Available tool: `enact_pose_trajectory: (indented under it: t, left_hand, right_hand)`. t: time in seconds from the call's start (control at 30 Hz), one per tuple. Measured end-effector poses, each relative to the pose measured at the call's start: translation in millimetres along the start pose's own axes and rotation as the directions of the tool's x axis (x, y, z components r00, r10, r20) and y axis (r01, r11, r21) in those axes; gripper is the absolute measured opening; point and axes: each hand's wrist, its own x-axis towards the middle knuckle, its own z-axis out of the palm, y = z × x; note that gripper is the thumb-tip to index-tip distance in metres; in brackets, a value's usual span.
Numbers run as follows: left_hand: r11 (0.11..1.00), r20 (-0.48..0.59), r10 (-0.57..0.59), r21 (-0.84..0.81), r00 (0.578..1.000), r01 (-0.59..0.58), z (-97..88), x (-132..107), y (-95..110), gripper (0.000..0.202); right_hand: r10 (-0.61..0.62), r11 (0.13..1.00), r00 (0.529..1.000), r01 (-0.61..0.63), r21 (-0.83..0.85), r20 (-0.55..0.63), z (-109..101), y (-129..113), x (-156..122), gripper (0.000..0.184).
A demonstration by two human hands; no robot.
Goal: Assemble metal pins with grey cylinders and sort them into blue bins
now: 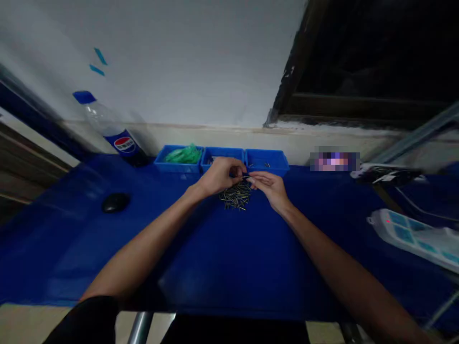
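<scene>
My left hand point(221, 175) and my right hand point(271, 188) meet just above a heap of thin metal pins point(234, 197) on the blue table cover point(229, 258). Both are closed in a pinch, fingertips close together. Between them shows a small, thin, dark piece point(245, 177) that looks like one of the pins; its exact shape is too small to tell. Behind my hands stand blue trays in a row. The middle tray point(224, 152) is partly hidden by my left hand. In the right tray point(267, 160) lie a few small pieces.
The left tray point(177, 167) holds crumpled green plastic point(184, 154). A Pepsi bottle point(114, 131) stands by the wall, with a black rounded object point(115, 203) in front. At right are a white case with teal panels point(412, 234), a power strip point(390, 174) and a blurred patch.
</scene>
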Motion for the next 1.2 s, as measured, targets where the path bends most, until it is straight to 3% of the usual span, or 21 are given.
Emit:
enact_pose_trajectory:
  t: [0.13,0.23,0.4,0.67,0.93,1.1,1.2]
  left_hand:
    - [0.980,0.111,-0.009,0.197,0.994,-0.013,-3.2,-3,-5,0.025]
    - [0.937,0.201,-0.075,0.348,0.977,0.000,-5.1,-7,-6,0.031]
    - [0.879,0.265,-0.213,0.473,0.941,0.065,-3.8,-10,-4,0.037]
    - [0.837,0.262,-0.275,0.538,0.925,0.096,1.9,-7,-2,0.026]
    - [0.834,0.295,-0.275,0.547,0.915,0.075,4.4,-10,1,0.032]
    - [0.834,0.263,-0.222,0.551,0.939,0.043,2.9,-10,3,0.034]
    - [0.897,0.214,-0.101,0.442,0.972,-0.004,-0.8,-7,-1,0.028]
  right_hand:
    - [-0.060,0.998,0.995,0.059,-0.017,-0.081,0,4,-1,0.030]
    - [-0.111,0.994,0.981,0.110,-0.014,-0.156,-1,4,-2,0.039]
    - [-0.105,0.994,0.983,0.102,-0.030,-0.150,-1,1,-2,0.050]
    - [-0.091,0.996,0.989,0.092,0.002,-0.116,-1,-2,-4,0.036]
    - [-0.090,0.996,0.990,0.090,-0.007,-0.106,0,-3,-4,0.032]
    - [-0.084,0.996,0.991,0.086,0.020,-0.100,-1,-5,-4,0.029]
    - [-0.078,0.996,0.992,0.081,0.028,-0.098,0,-7,-5,0.026]
